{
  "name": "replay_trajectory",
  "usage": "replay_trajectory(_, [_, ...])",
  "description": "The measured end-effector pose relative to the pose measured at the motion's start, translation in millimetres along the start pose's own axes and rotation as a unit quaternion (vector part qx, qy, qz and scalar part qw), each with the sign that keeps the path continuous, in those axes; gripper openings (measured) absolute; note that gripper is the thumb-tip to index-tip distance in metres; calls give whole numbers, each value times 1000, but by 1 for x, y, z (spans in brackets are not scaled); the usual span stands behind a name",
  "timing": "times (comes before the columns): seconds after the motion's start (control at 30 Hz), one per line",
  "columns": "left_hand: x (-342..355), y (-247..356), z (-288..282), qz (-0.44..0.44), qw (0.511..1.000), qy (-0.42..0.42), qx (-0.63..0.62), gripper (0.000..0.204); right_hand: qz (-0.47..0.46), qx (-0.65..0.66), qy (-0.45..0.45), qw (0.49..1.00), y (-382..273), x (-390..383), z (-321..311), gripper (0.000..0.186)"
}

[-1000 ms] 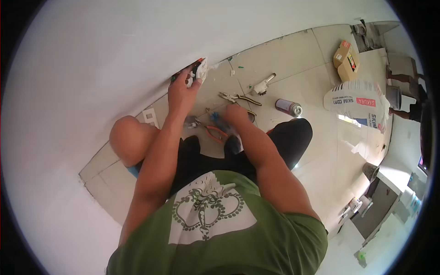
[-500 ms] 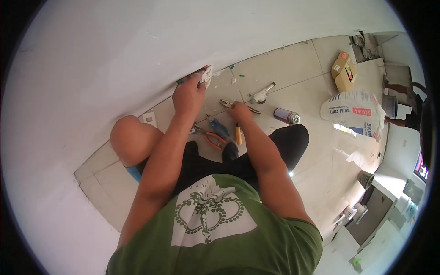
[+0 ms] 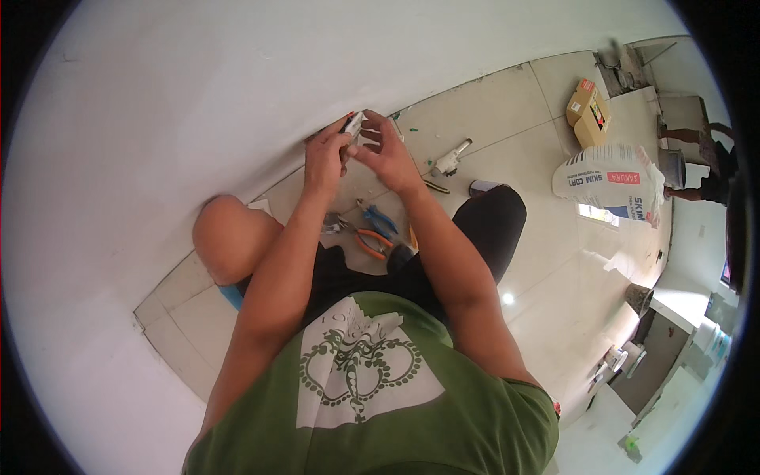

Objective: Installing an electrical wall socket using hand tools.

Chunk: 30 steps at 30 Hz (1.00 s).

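Observation:
A white electrical outlet (image 3: 355,124) is at an opening low in the wall, with a bit of orange beside it. My left hand (image 3: 324,158) grips its near side, fingers closed around it. My right hand (image 3: 388,154) meets it from the right, with curled fingers at its edge and the thumb close to my left fingers; the exact contact is partly hidden. Below my hands, blue-handled pliers (image 3: 380,221) and orange-handled pliers (image 3: 370,244) lie on the floor. A yellow-and-black tool handle (image 3: 435,187) shows beside my right wrist.
A torch head (image 3: 452,158) lies right of my hands. My right knee partly covers a can (image 3: 480,188). Farther right are a cardboard box (image 3: 588,113) and a large white sack (image 3: 608,182). Another person (image 3: 712,162) is at the far right. Small debris lies along the wall.
My right hand has left the yellow-and-black tool on the floor and moved up and left to the outlet. My left hand has stayed on the outlet. The view has shifted slightly.

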State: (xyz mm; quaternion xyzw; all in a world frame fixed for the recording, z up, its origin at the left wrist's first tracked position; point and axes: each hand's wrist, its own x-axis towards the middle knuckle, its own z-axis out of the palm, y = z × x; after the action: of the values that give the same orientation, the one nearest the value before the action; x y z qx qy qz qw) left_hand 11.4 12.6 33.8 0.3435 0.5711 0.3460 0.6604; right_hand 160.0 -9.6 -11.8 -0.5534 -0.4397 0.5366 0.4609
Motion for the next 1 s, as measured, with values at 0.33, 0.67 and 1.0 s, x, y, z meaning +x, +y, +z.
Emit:
replay_trajectory(0.33, [-1,2,1,3,998,18,62,42,85,-87,18,992,-11,25,17,74])
replay_trajectory(0.67, [24,-23,-8,118,976,56,177,39,106,104,-93,984,-5,33,2,56])
replay_trajectory(1.0, [-3,9,-2,-49,994,1,96,41,118,-16,-148,982,-14,35,-12,59])
